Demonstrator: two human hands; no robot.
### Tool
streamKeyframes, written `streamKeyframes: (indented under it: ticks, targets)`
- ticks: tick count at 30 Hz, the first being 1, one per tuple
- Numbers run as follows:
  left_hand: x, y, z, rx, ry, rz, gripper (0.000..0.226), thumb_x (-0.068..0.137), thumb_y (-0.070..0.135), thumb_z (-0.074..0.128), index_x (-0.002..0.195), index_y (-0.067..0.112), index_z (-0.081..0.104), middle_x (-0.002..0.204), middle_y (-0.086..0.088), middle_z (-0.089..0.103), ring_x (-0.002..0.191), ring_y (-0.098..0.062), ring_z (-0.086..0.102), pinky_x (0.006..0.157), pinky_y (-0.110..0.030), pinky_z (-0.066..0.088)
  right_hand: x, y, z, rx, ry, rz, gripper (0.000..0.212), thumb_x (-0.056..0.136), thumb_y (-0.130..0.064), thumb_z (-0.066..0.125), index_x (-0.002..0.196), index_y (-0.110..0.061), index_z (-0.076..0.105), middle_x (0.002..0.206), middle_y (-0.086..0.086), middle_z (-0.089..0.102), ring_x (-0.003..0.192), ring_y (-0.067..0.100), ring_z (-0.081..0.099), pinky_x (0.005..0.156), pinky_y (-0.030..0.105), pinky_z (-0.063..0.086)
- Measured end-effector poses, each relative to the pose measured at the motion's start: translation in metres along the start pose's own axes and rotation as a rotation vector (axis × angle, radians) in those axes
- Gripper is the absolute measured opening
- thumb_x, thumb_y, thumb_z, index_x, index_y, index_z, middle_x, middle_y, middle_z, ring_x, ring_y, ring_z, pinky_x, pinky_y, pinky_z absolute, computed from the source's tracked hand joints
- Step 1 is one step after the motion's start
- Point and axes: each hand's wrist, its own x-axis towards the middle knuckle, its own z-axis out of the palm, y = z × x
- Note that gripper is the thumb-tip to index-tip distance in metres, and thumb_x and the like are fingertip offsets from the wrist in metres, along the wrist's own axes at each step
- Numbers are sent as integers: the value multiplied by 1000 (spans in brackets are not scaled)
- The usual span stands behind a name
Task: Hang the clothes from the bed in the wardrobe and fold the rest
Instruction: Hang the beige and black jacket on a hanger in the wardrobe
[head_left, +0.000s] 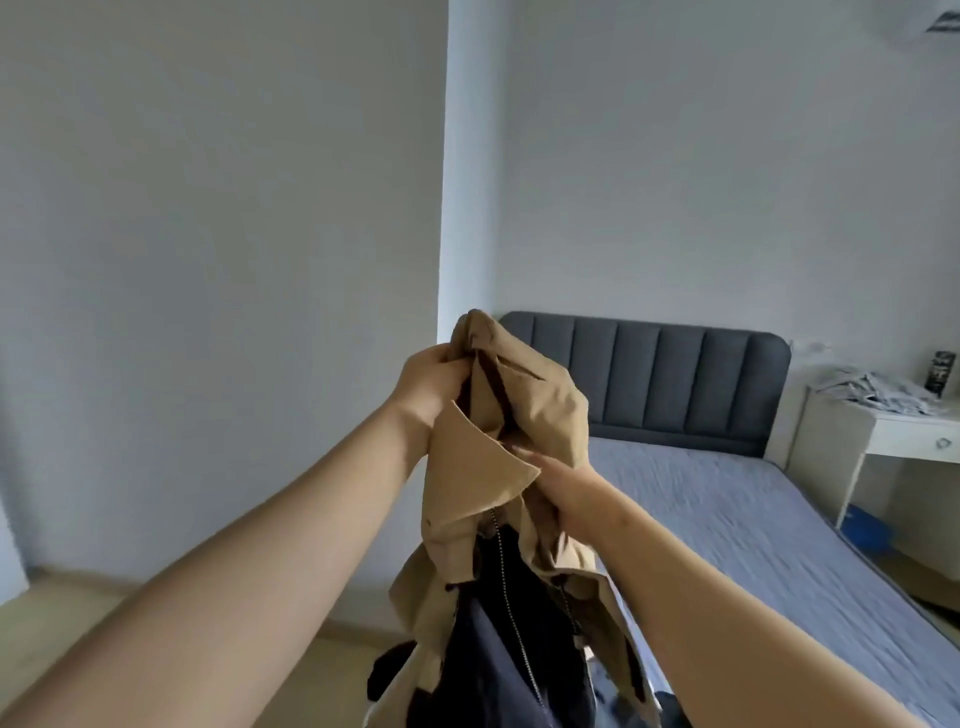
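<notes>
- Tan jacket (545, 410) with a dark navy lining (498, 649) is held up in the air in front of the person, over the near left corner of the bed (753, 519). Its top is bunched and its lower part hangs down out of view.
- A pointed collar flap (483, 467) folds out toward the camera, and below it a metal zipper (511, 613) runs down along the lining.
- The left hand (434, 382) is the higher of the two. Its fingers are curled tight round the bunched top edge of the jacket.
- The right hand (563, 483) reaches in just under the collar, touching the fabric. One finger lies straight along the cloth and the others are hidden inside the folds, so whether it grips cannot be told.
- Both forearms are bare and stretch forward from the lower corners.
- The bed has a blue-grey quilted sheet and a padded grey headboard (675, 379) against the far wall.
- A white desk (904, 431) with a drawer stands just beside the bed on the right, and a crumpled pale heap (878, 395) and a dark upright container (943, 371) sit on it.
- Something blue (865, 527) lies on the floor under the desk.
- A pale wall (208, 260) fills the left side, above light wooden flooring (52, 613).
</notes>
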Motion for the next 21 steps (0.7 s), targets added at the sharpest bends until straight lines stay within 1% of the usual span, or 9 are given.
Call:
streamKeyframes:
  ticks: [1, 4, 9, 12, 14, 16, 17, 18, 21]
  targets:
    - [0, 7, -5, 14, -7, 35, 20, 89, 7, 54, 72, 11, 64, 63, -4, 61, 60, -19, 58, 61, -26, 51, 0, 3, 5, -76, -79, 61, 26, 95, -6, 45, 70, -5, 51, 44, 11, 57, 35, 1, 53, 35, 11, 39]
    - [-2, 21, -21, 82, -26, 111, 16, 89, 17, 57, 76, 10, 64, 61, 0, 59, 55, -15, 56, 52, -20, 47, 5, 16, 25, -269, -194, 125, 20, 92, -13, 52, 74, -20, 55, 71, 1, 61, 59, 9, 60, 50, 17, 47]
    - [-6, 18, -62, -196, -38, 30, 32, 95, 21, 48, 65, 15, 56, 51, 2, 57, 43, -9, 57, 42, -14, 44, 20, 8, 57, -156, -1, 77, 27, 92, -10, 46, 66, -17, 48, 43, -6, 53, 45, 9, 49, 42, 18, 38]
    - [-7, 1, -97, -25, -252, 121, 31, 91, 49, 46, 94, 24, 64, 91, 2, 65, 79, -6, 65, 65, -21, 52, 28, 3, 68, -22, 144, 107, 31, 97, -11, 33, 69, -11, 46, 58, 8, 46, 57, 18, 43, 57, 27, 36]
    - [-13, -11, -113, 126, -471, 111, 60, 81, 61, 53, 128, 24, 50, 122, -2, 59, 112, -16, 59, 92, -35, 50, 29, -7, 78, 94, 212, 124, 27, 97, -14, 32, 80, -8, 53, 66, 9, 48, 65, 21, 45, 66, 32, 37]
    - [-14, -22, -123, 286, -521, -35, 93, 64, 53, 73, 142, 31, 27, 142, 1, 43, 125, -19, 47, 102, -40, 41, 30, -17, 87, 187, 244, 131, 30, 97, -16, 33, 106, -3, 59, 84, 15, 59, 85, 26, 56, 81, 37, 42]
    - [-15, -25, -126, 386, -504, -109, 101, 61, 45, 78, 143, 37, 19, 145, 5, 37, 126, -15, 43, 101, -36, 40, 30, -22, 92, 226, 246, 143, 32, 98, -18, 33, 113, -1, 57, 93, 18, 62, 94, 29, 58, 88, 38, 43]
    - [-18, -28, -131, 502, -493, -163, 102, 63, 39, 80, 142, 41, 15, 145, 10, 36, 126, -13, 40, 99, -33, 38, 28, -28, 97, 269, 230, 157, 32, 99, -21, 33, 111, -3, 57, 93, 16, 61, 91, 28, 59, 87, 37, 44]
    - [-20, -37, -152, 658, -541, -180, 68, 77, 27, 74, 128, 41, 32, 115, 27, 54, 120, -2, 48, 89, -23, 46, 24, -45, 110, 383, 148, 175, 30, 99, -29, 37, 79, -13, 53, 70, 7, 49, 64, 20, 48, 62, 29, 40]
